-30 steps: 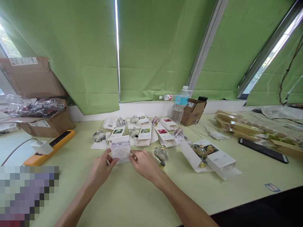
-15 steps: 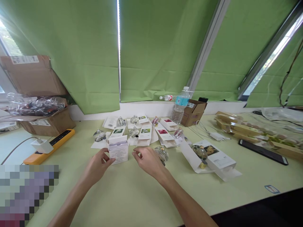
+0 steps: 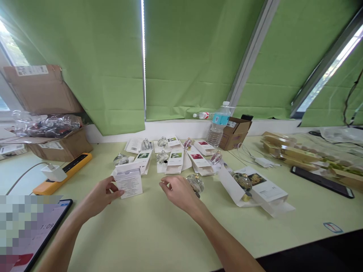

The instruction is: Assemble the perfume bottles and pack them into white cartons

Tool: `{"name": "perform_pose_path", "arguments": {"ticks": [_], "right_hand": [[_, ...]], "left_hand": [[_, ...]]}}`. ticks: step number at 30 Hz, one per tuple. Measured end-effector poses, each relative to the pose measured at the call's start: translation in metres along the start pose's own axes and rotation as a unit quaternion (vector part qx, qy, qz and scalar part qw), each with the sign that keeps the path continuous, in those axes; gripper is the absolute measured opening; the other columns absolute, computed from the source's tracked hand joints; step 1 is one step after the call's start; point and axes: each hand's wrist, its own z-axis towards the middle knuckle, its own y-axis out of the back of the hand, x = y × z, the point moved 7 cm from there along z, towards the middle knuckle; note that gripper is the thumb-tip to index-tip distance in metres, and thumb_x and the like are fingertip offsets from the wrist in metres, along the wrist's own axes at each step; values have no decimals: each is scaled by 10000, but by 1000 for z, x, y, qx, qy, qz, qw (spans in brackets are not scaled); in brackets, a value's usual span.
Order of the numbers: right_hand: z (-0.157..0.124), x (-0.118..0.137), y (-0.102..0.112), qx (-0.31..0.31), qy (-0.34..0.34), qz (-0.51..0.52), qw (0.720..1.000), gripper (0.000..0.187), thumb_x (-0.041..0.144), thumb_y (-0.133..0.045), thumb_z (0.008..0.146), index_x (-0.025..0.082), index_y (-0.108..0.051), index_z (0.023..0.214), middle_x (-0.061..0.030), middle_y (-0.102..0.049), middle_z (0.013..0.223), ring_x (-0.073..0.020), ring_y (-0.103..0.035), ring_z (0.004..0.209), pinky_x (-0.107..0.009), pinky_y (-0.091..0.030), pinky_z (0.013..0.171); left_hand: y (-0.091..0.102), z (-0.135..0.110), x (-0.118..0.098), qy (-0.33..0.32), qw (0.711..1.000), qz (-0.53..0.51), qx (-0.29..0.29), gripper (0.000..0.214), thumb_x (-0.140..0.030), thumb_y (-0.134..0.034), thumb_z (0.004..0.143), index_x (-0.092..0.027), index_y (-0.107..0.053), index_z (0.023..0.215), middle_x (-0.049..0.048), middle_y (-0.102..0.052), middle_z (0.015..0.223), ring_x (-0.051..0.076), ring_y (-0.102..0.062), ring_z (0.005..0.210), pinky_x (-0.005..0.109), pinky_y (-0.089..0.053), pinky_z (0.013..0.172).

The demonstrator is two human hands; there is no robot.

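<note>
A white printed carton (image 3: 128,182) stands on the pale green table, its back panel covered in small text. My left hand (image 3: 100,195) is at its left side, fingertips at or against the lower edge, fingers apart and gripping nothing. My right hand (image 3: 178,192) hangs open over the table, empty, just left of a round glass ornament with a gold cap (image 3: 195,183). Beyond both hands lie several white cartons with flower pictures (image 3: 176,160) and several small glass ornaments (image 3: 162,157).
An opened carton with a glass ornament (image 3: 243,182) lies on the right. Around the table stand an orange power strip (image 3: 64,173), a water bottle (image 3: 218,126), a small cardboard box (image 3: 235,133), a black tablet (image 3: 321,182) and wooden trays (image 3: 292,153). A phone (image 3: 48,238) lies at lower left.
The white carton has shifted left, and my left hand has drawn further left with it. My right hand has barely moved. The view has tilted slightly, bringing a phone into sight at lower left.
</note>
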Motion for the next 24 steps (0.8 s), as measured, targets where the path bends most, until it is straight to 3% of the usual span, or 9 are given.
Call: {"name": "perform_pose_path", "arguments": {"ticks": [9,14,16,18,21,23,24], "right_hand": [[-1,1,0,8,-1,6,1000,301,329,-427,950,204,-698,914,-59,-698,796,-181,-628,756,-237,-332,648],[-1,1,0,16,-6,4,1000,301,337,-436,945,198,-697,889,-60,-690,776,-184,-621,745,-240,-331,644],[-1,1,0,12,-3,6,1000,319,339,-422,949,196,-694,867,-57,-683,760,-178,-612,725,-240,-324,636],[-1,1,1,-1,9,9,1000,346,340,-398,957,194,-687,834,-48,-674,737,-165,-595,693,-238,-312,622],[-2,3,7,-35,32,11,999,396,341,-362,969,191,-663,759,-21,-645,673,-138,-547,618,-237,-284,587],[-4,3,14,-64,39,7,997,421,336,-343,975,188,-643,719,-7,-619,635,-125,-513,582,-240,-269,571],[-4,2,18,-79,38,5,996,426,331,-336,978,188,-636,711,-3,-610,626,-122,-502,573,-242,-265,568]], "left_hand": [[22,-12,15,7,1000,0,11,419,-545,-638,718,-191,-614,941,51,-671,814,152,-546,586,255,-427,514],[31,-14,13,24,999,-35,-30,617,-523,-695,683,-209,-477,1168,11,-625,765,130,-499,547,233,-391,473],[41,-16,3,-5,994,-70,-88,591,-530,-647,735,-227,-434,1196,-31,-559,691,116,-459,525,214,-350,456],[53,-22,-9,-62,974,-135,-173,421,-520,-591,786,-231,-480,1072,-64,-465,609,100,-405,492,203,-297,440],[70,-44,-24,-161,897,-235,-337,269,-431,-598,799,-214,-450,741,-85,-347,525,81,-324,464,211,-264,450],[70,-65,-29,-169,852,-197,-455,335,-404,-537,841,-209,-385,615,-76,-323,502,84,-305,460,231,-290,464],[64,-71,-32,-136,853,-136,-485,301,-378,-579,815,-208,-425,620,-64,-384,506,96,-353,474,239,-309,472]]}}
